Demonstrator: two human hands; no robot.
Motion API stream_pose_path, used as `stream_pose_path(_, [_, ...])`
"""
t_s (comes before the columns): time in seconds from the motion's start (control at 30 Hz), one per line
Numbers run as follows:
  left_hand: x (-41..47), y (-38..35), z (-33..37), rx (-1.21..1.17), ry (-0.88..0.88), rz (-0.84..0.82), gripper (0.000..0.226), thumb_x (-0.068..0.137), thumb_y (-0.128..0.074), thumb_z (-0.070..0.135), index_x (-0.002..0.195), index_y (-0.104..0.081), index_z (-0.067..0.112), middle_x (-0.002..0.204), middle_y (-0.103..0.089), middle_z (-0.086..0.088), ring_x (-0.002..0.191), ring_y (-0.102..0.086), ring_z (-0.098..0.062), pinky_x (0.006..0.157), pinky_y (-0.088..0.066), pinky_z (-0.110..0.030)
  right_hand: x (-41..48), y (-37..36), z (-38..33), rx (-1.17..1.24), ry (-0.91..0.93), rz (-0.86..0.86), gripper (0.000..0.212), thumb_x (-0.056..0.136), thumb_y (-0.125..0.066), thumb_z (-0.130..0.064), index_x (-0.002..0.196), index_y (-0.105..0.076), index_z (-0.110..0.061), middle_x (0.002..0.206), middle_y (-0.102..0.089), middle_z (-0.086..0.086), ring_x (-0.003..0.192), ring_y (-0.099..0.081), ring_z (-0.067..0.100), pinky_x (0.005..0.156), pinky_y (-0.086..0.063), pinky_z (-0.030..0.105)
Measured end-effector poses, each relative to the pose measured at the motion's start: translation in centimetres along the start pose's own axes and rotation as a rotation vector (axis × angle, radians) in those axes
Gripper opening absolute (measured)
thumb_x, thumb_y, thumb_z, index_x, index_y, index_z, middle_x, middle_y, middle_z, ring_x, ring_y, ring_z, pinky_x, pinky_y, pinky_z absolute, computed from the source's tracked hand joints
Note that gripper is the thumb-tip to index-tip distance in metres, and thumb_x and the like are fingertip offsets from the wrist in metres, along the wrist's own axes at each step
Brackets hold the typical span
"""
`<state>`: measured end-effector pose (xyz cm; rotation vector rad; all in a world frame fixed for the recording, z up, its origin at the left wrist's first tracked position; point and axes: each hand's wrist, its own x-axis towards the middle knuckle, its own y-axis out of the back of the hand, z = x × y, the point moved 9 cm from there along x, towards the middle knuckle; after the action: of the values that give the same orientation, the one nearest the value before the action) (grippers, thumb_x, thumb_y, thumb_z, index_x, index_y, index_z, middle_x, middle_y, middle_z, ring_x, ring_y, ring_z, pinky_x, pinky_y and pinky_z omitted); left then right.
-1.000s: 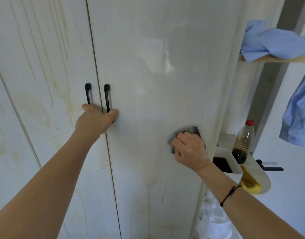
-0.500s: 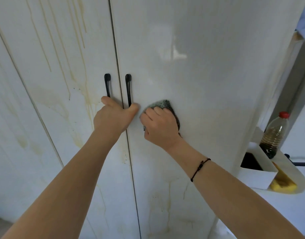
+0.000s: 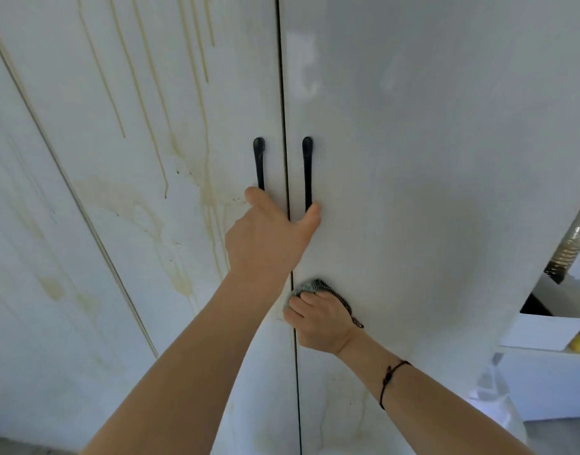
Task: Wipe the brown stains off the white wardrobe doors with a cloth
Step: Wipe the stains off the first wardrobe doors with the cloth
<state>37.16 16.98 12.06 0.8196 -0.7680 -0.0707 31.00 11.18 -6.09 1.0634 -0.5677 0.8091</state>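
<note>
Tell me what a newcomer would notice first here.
Brown drip stains streak down the left door. At the middle seam, the left hand holds the two black handles. Just below, the right hand presses a grey cloth against the right door.

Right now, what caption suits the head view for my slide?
Left hand holds the black handles while the right hand presses a grey cloth to the stained white wardrobe doors.
</note>
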Motion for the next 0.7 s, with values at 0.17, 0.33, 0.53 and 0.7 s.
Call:
stream_pose_path(0.17, [-0.4,-0.1,-0.7,0.026,-0.140,-0.023,0.076,0.085,-0.042,0.080,0.115,-0.037,0.010,0.080,-0.051,0.002,0.054,-0.043,-0.016,0.043,-0.021,-0.026,-1.3,0.6,-0.8,-0.024,0.139,-0.150,0.013,0.080,-0.056,-0.004,0.076,-0.060,-0.016,0.077,-0.053,0.002,0.068,-0.043,0.021,0.060,-0.032,0.033])
stream_pose_path(0.33, [-2.4,0.1,-2.0,-0.040,-0.287,-0.025,0.058,0.098,-0.052,0.046,0.136,-0.038,0.004,0.113,-0.046,-0.011,0.067,-0.049,-0.021,0.050,-0.033,-0.026,3.8,10.3,7.1,-0.183,-0.017,-0.035,0.014,0.080,-0.052,-0.003,0.073,-0.059,-0.013,0.070,-0.052,0.008,0.061,-0.042,0.026,0.056,-0.028,0.036])
stream_pose_path(0.53, [-4.7,-0.8,-4.0,-0.040,-0.454,0.085,0.072,0.080,-0.047,-0.006,0.150,-0.036,0.005,0.134,-0.050,-0.007,0.108,-0.057,-0.025,0.067,-0.052,-0.027,7.2,9.8,7.1,-0.188,-0.295,0.012,0.016,0.077,-0.060,-0.018,0.093,-0.060,-0.012,0.080,-0.058,0.004,0.072,-0.049,0.025,0.061,-0.033,0.036])
stream_pose_path(0.7, [-5.3,-4.0,-5.0,-0.001,-0.516,0.096,0.070,0.085,-0.027,-0.005,0.154,-0.029,0.002,0.152,-0.041,-0.012,0.135,-0.044,-0.028,0.088,-0.053,-0.038,2.9,0.3,-1.0,-0.132,-0.051,-0.056,0.005,0.086,-0.061,-0.019,0.086,-0.061,-0.013,0.076,-0.059,0.002,0.070,-0.051,0.023,0.060,-0.034,0.036])
